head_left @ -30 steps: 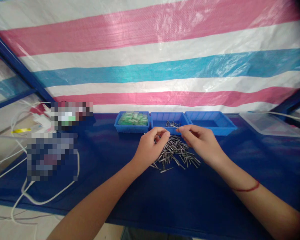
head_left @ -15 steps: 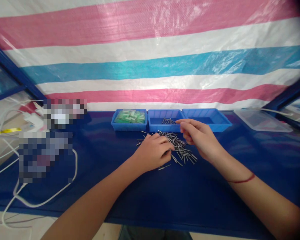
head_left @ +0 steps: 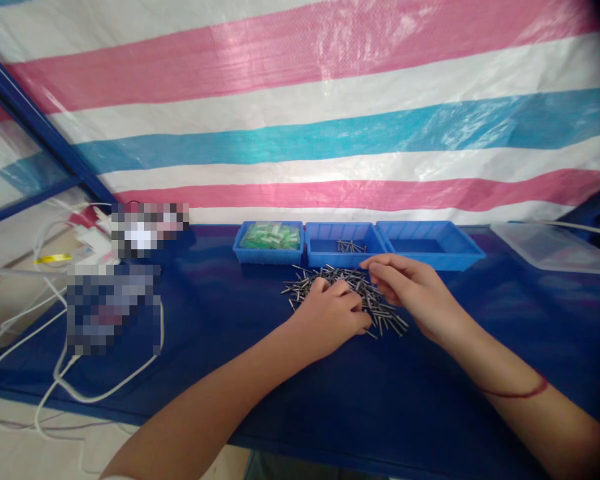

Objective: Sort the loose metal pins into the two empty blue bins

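At the frame's centre a heap of thin grey metal pins [head_left: 307, 281] lies on the blue-covered bench [head_left: 230, 333]. The left hand [head_left: 333, 315] rests curled on the heap. The right hand [head_left: 413, 293] touches its right edge. I cannot tell whether either grip holds a pin.

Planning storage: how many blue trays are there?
3, side by side at the back: left tray holds green parts, middle tray a few pins, right tray looks empty.
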The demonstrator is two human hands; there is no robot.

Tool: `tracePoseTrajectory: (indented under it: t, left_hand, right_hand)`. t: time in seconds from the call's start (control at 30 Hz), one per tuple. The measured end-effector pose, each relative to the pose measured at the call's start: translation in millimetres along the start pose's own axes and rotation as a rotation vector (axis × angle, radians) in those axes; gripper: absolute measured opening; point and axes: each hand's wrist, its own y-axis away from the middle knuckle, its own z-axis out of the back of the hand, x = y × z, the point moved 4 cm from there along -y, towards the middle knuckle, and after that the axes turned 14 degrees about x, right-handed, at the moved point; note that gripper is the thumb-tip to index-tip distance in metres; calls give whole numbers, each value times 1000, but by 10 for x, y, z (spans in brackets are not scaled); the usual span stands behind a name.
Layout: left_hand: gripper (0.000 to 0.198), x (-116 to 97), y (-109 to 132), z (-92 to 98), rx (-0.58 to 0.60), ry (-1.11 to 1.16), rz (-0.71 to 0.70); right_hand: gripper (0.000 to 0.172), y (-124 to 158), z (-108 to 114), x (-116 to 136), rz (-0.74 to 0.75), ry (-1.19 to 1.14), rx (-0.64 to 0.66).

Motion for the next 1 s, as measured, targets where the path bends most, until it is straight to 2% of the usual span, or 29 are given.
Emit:
tracePoseTrajectory:
  t: [0.4, 0.63, 0.7, 0.77, 0.9, 1.0]
  left_hand:
    - [13, -35, 14, -10, 42, 1, -34]
    - [13, 38, 27, 19, 22, 183, 18]
    - [14, 77, 28, 73, -26, 312, 45]
    - [15, 128, 29, 143, -121, 481, 75]
    - [12, 263, 66, 230, -377, 853, 201]
    - [14, 329, 106, 216, -482, 1007, 298]
  right_hand:
    - [30, 3, -19, 5, 11, 79, 42]
    - [28, 2, -17, 10, 30, 127, 63]
    - [28, 10, -12, 31, 48, 159, 67]
    - [29, 23, -26, 60, 66, 188, 99]
    - [36, 58, -125, 87, 85, 208, 273]
    - [36, 82, -188, 76, 89, 201, 352]
